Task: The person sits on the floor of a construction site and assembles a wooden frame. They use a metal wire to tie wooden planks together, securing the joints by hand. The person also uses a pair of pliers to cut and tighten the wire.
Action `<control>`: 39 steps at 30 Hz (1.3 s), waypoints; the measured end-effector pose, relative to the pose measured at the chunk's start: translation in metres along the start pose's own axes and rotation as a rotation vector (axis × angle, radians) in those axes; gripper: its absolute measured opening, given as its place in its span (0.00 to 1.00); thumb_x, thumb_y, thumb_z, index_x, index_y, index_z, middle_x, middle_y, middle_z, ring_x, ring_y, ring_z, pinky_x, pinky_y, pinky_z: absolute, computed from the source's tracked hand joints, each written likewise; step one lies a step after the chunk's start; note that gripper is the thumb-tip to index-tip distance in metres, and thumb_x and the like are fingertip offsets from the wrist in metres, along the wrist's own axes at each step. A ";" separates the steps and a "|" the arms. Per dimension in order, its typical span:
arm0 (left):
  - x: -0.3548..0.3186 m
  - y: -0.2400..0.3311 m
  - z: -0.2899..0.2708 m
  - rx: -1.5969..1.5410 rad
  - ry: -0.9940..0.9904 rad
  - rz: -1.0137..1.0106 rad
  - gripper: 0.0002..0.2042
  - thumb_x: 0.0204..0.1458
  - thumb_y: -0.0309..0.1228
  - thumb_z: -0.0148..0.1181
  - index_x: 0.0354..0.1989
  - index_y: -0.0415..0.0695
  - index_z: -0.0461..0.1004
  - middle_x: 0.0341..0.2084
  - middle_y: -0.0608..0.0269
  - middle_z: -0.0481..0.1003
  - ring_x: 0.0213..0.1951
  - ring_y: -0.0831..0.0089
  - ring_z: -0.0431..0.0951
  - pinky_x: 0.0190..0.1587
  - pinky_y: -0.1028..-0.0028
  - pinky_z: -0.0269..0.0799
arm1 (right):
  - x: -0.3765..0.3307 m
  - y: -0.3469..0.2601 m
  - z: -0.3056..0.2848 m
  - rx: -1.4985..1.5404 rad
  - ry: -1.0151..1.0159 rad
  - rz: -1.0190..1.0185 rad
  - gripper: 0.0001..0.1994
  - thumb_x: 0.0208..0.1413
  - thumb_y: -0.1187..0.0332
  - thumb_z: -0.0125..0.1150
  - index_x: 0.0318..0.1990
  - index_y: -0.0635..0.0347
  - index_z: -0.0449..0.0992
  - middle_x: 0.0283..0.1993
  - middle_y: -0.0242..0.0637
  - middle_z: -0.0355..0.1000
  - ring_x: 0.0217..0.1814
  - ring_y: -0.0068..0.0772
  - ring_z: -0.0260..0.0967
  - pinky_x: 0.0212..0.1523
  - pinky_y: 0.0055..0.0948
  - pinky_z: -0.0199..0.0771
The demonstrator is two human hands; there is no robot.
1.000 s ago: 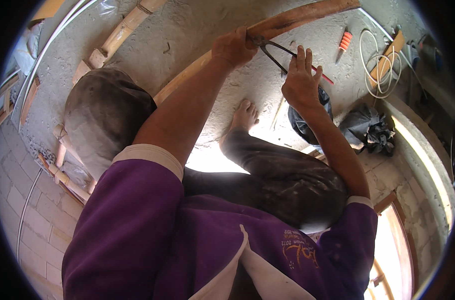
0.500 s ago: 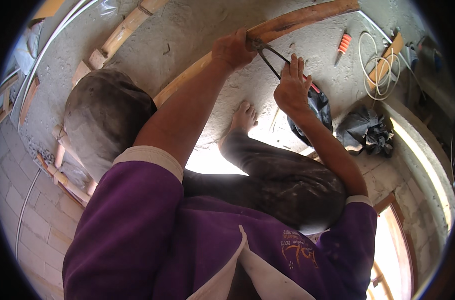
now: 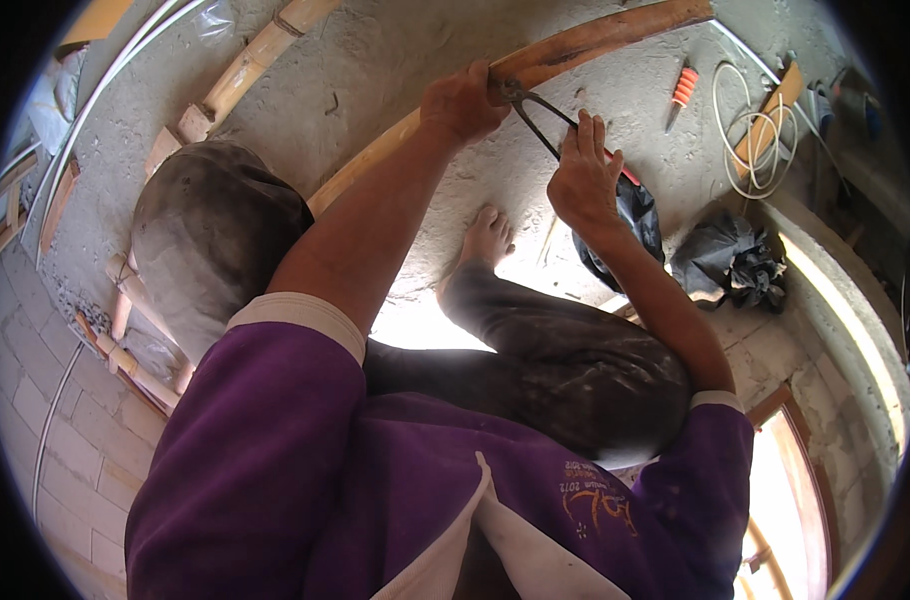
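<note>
I'm looking down on a long bamboo pole (image 3: pixel 575 48) arcing across the upper part of the frame, its long axis running from the left of centre up to the top right, the thick brown end pointing toward the upper right. My left hand (image 3: pixel 462 100) is clamping around the pole near the top centre, fingers wrapped tight on it. Just right of that, my right hand (image 3: pixel 582 180) is gripping the handles of dark metal pincers (image 3: pixel 537 118), fingers curled closed around them. The pincers are slanting from the right hand up and left, their head meeting the pole right beside the left hand; I can't tell what the head is biting on.

Compared with a second ago, the right hand is sitting slightly lower and nearer the pole, and the handles are looking more squeezed together; the left hand is staying put on the pole.

A bare foot (image 3: pixel 487 235) is resting on the concrete floor (image 3: pixel 375 70) below the pole. A black plastic bag (image 3: pixel 630 215) is lying just under the right hand, another crumpled black bag (image 3: pixel 730 265) to its right. An orange-handled tool (image 3: pixel 681 92) and a coil of white cord (image 3: pixel 755 135) are lying at the upper right.
</note>
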State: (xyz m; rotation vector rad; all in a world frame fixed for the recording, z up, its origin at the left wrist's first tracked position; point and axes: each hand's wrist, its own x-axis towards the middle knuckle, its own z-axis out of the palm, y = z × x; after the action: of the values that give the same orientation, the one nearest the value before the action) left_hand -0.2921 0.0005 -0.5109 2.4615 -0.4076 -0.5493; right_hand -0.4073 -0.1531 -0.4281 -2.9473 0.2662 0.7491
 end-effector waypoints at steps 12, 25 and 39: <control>0.001 0.001 0.000 0.017 -0.039 -0.022 0.22 0.46 0.47 0.61 0.45 0.47 0.70 0.41 0.55 0.78 0.45 0.58 0.79 0.49 0.64 0.73 | 0.002 0.009 0.002 -0.034 0.148 -0.109 0.21 0.51 0.73 0.48 0.54 0.72 0.67 0.61 0.46 0.58 0.65 0.43 0.54 0.57 0.58 0.55; 0.000 -0.001 0.005 0.043 0.059 0.014 0.23 0.45 0.49 0.63 0.45 0.49 0.72 0.35 0.57 0.80 0.40 0.58 0.81 0.44 0.62 0.75 | 0.013 0.013 -0.012 -0.110 0.230 -0.108 0.09 0.60 0.66 0.47 0.41 0.62 0.68 0.36 0.40 0.68 0.39 0.41 0.70 0.39 0.46 0.69; -0.003 0.005 -0.003 0.037 -0.037 -0.042 0.27 0.45 0.47 0.65 0.52 0.46 0.68 0.40 0.54 0.79 0.45 0.57 0.79 0.48 0.62 0.72 | 0.027 0.007 -0.081 -0.084 -0.301 -0.032 0.10 0.54 0.70 0.54 0.38 0.69 0.75 0.38 0.48 0.74 0.45 0.48 0.75 0.45 0.40 0.75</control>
State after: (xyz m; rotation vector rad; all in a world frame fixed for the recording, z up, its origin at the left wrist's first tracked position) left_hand -0.2943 -0.0013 -0.5051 2.5036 -0.3848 -0.6102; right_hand -0.3476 -0.1740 -0.3699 -2.8506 0.1659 1.2082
